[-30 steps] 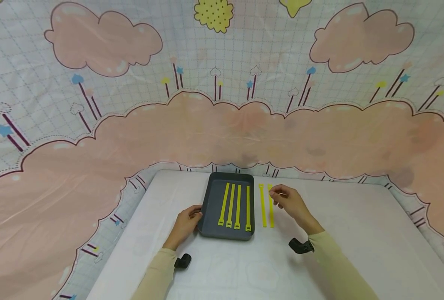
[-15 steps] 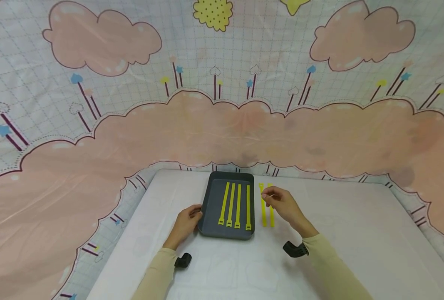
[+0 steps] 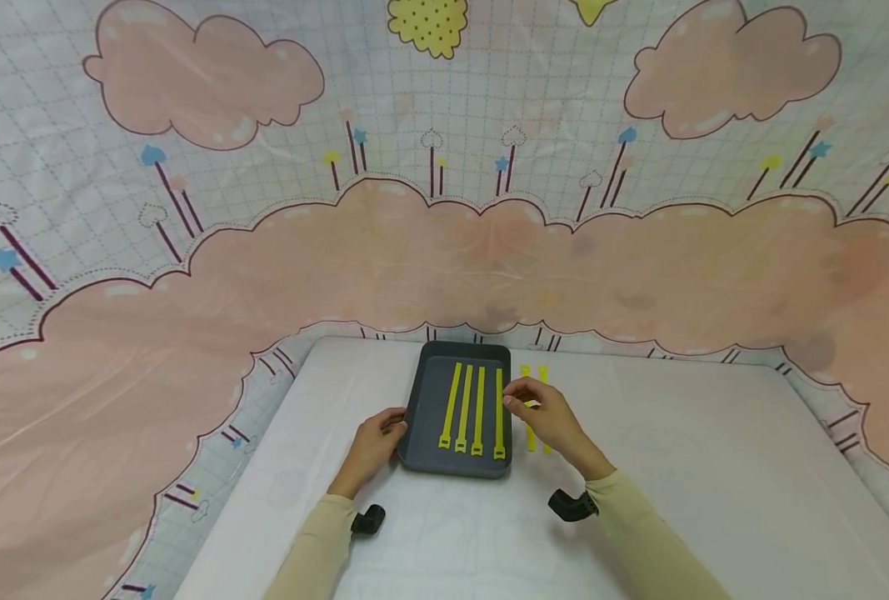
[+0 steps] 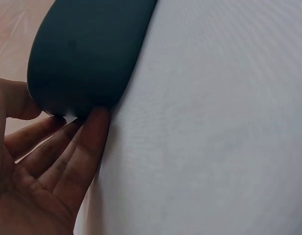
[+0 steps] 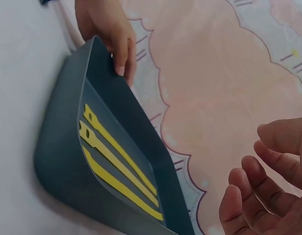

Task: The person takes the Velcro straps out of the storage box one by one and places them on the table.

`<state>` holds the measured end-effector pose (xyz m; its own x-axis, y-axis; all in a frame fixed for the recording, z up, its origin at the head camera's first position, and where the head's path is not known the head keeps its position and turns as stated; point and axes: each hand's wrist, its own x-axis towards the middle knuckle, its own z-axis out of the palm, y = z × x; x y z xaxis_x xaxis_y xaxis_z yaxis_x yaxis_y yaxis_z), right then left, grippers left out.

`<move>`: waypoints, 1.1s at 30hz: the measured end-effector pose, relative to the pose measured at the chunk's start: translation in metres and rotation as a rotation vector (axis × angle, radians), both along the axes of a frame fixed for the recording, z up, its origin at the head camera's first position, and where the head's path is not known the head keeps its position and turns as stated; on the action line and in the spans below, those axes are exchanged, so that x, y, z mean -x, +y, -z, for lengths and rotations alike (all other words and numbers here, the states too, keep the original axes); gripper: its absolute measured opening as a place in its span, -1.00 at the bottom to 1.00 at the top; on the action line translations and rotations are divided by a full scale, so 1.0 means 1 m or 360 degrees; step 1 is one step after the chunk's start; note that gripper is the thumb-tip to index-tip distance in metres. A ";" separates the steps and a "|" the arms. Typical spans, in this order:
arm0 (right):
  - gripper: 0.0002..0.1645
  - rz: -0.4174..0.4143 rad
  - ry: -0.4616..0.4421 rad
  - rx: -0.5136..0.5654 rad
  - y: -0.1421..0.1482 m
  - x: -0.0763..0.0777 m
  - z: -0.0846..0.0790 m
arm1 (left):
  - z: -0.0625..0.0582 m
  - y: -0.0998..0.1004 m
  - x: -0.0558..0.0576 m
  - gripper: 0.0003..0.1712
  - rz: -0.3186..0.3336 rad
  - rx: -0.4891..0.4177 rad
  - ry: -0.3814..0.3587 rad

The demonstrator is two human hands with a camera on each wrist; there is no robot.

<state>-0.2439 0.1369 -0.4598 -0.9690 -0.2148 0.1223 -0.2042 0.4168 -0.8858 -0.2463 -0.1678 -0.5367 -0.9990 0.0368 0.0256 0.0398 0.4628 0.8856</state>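
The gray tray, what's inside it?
Inside the gray tray, four yellow straps lie side by side. The parts of the tray right under them are covered, and the right hand hides a bit of its edge.

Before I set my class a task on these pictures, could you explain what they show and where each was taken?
There is no robot, just a person's bare left hand and right hand. The wide picture comes from a head-worn camera looking forward and down; the two close ones come from cameras on each wrist. On the white table stands a dark tray with four yellow strips in it; two more strips lie beside it, partly hidden by the right hand. The left hand holds the tray's edge; the right hand is near the opposite edge, its fingers empty.
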 end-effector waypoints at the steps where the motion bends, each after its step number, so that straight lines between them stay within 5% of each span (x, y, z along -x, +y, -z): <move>1: -0.78 -0.0008 0.0019 -0.0007 -0.002 0.000 0.000 | 0.000 0.000 0.000 -0.60 -0.0002 -0.0004 -0.0003; 13: -0.85 -0.0088 0.0157 -0.0117 -0.021 0.000 0.008 | 0.000 0.001 0.001 -0.62 -0.0008 -0.0002 0.0006; 33: -0.63 -0.0389 0.0526 -0.0592 -0.044 0.002 -0.001 | 0.001 0.000 0.000 -0.62 -0.0012 0.0020 0.0021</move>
<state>-0.2454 0.0931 -0.4588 -0.8082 -0.5156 0.2847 -0.5767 0.5946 -0.5602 -0.2467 -0.1679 -0.5373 -0.9988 0.0294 0.0381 0.0475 0.4744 0.8790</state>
